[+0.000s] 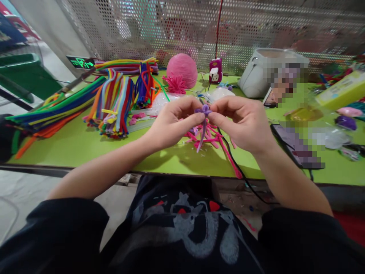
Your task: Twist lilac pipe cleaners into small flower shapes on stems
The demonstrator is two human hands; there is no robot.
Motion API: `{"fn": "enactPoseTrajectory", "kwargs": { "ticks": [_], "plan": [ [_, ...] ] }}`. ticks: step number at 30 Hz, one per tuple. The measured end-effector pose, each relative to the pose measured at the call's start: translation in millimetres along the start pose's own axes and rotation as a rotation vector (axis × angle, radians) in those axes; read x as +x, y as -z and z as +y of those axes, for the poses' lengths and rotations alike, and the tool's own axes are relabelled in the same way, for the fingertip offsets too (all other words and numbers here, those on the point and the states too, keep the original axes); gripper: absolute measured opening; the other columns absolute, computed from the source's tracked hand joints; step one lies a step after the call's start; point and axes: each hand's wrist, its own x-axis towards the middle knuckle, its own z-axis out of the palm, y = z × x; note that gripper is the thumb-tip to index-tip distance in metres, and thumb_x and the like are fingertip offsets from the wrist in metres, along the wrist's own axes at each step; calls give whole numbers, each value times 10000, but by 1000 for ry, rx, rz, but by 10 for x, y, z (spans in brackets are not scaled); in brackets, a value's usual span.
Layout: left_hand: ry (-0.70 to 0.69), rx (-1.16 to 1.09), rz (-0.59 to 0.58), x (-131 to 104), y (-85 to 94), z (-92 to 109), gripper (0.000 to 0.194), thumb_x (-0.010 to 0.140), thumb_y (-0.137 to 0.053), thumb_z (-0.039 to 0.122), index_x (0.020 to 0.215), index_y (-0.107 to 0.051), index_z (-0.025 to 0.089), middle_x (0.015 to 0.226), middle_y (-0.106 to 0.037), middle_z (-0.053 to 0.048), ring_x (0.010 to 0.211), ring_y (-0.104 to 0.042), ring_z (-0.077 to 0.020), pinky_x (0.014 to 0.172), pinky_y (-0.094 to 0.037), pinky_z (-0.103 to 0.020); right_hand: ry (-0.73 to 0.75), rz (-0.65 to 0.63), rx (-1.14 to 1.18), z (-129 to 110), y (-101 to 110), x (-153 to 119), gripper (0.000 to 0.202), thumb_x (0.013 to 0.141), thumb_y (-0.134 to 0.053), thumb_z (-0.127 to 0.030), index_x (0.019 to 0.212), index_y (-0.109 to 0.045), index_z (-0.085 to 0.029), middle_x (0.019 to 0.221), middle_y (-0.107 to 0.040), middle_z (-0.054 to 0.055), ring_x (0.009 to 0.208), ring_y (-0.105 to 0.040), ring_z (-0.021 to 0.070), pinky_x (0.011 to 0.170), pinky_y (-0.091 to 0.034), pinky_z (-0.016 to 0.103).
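Observation:
Above the green table, my left hand and my right hand meet at a small purple pipe cleaner. Its upper part is bent into small loops, and a straight tail hangs down between my hands. The left thumb and fingers pinch it from one side, the right thumb and fingers from the other. Part of it is hidden behind my fingertips. Below it, loose pink pipe cleaner pieces lie in a pile, with one long strip reaching toward the table edge.
Bundles of coloured pipe cleaners lie at the left. A pink yarn ball and a purple socket box stand at the back. A grey bucket and a phone are on the right. A black cable crosses the table's front edge.

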Motion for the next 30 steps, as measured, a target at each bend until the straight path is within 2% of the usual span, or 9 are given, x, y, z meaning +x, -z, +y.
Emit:
{"fn": "enactPoseTrajectory", "kwargs": {
  "ticks": [8,11,14,18,22,26,30],
  "plan": [
    [-42,23,40,-36,-35,9,389,942,-785,587,867,-658,227,806,-678,-14,700,-634,-134,625,-575,-276,-89,38,155,-33,-58,28,211,872,-847,-298,793,-680,-196,732,-650,0,651,-558,120,602,-471,275],
    [-59,78,2,-34,-1,-5,361,972,-752,551,855,-653,224,797,-664,-15,693,-630,-137,631,-578,-287,-98,5,172,-19,-81,27,250,822,-906,-326,828,-693,-194,773,-669,4,686,-584,127,632,-496,278],
    [-90,156,-18,-17,40,2,287,965,-754,459,841,-650,223,766,-639,-7,661,-602,-129,594,-536,-277,-119,-25,181,-25,-91,19,283,802,-931,-348,841,-698,-191,784,-672,6,681,-574,125,606,-461,274],
    [-107,261,-97,11,81,52,144,924,-729,305,830,-667,215,728,-637,-2,637,-560,-123,556,-466,-265,-107,-20,106,-60,-63,16,193,840,-858,-249,789,-680,-193,728,-605,-7,658,-511,117,579,-382,271],
    [-110,291,-183,31,119,111,58,893,-692,229,843,-694,201,744,-660,-3,655,-579,-120,592,-478,-267,-133,-37,149,-56,-57,37,113,779,-729,-113,715,-670,-185,686,-590,-5,645,-502,118,577,-380,278],
    [-59,281,-250,53,173,131,105,878,-759,283,833,-710,201,727,-655,-6,634,-569,-120,559,-463,-269,-196,-27,195,-49,-98,49,125,742,-708,-108,683,-635,-191,644,-564,-9,596,-455,111,526,-344,275],
    [-1,172,-321,90,242,108,244,882,-833,383,798,-692,203,669,-610,-7,583,-532,-113,501,-424,-267,-193,-71,143,-108,-90,41,236,785,-811,-174,669,-608,-196,634,-536,-6,587,-423,105,500,-330,274]
  ]
}}
